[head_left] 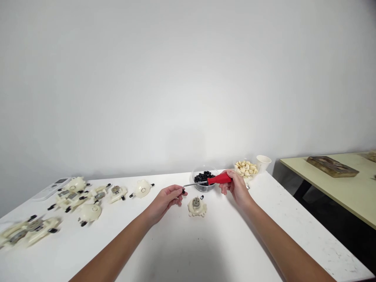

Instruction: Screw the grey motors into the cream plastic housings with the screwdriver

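Note:
My right hand is closed around the red handle of a screwdriver, whose metal shaft points left. At its tip, my left hand pinches a small black part. Whether the tip sits inside that part I cannot tell. Below the shaft lies a cream plastic housing with a grey round piece on top and one black fitting at its upper right. Behind the screwdriver stands a clear bowl of small black parts.
Several similar cream housings with black fittings lie on the left of the white table, near a white device. A container of cream pieces and a white cup stand back right. Beyond is another table bearing a block.

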The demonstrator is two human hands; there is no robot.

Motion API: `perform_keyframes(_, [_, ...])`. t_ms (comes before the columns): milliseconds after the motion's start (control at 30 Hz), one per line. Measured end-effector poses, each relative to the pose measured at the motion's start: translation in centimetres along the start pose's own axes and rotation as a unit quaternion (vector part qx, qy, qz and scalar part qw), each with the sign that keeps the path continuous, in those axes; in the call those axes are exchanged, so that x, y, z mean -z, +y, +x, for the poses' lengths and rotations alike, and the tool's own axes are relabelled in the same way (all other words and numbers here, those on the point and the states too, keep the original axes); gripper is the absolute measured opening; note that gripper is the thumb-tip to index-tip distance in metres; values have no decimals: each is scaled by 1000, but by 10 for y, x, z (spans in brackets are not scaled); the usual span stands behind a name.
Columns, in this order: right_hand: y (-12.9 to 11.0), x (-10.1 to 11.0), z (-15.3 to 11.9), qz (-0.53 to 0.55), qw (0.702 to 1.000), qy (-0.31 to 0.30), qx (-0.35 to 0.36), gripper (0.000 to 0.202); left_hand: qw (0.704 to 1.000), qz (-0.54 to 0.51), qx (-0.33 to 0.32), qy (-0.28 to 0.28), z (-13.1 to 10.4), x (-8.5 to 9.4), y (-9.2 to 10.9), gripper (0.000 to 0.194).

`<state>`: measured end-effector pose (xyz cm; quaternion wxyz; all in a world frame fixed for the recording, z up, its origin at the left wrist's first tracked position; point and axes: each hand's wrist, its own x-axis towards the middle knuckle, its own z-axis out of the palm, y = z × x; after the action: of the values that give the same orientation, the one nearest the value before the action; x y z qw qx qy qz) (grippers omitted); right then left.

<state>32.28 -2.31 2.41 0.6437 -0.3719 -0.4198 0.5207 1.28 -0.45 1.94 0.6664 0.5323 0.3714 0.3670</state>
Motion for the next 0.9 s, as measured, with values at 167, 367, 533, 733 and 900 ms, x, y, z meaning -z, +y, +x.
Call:
perform_keyframes(167, [-1, -2, 0, -5, 1000, -8, 1, 30, 1000, -11, 9, 0, 1, 1, 0, 28])
perform_keyframes(367, [-4, -3, -1, -9, 1000, -11, -3, 30, 1000, -21, 9, -6, -1, -1, 3, 26])
perform_keyframes(533, [-4, -3, -2, -14, 1000, -16, -7, 30, 999, -34, 16, -3, 0, 0, 2, 24])
perform_keyframes(733, [-1, -1, -1, -14, 1000, -17, -9, 29, 1000, -26, 14, 3, 0, -1, 1, 24])
perform_keyframes(900, [1, 1, 0, -13, 1000, -16, -9, 28, 1000, -3, 0, -5, -2, -2, 1, 24])
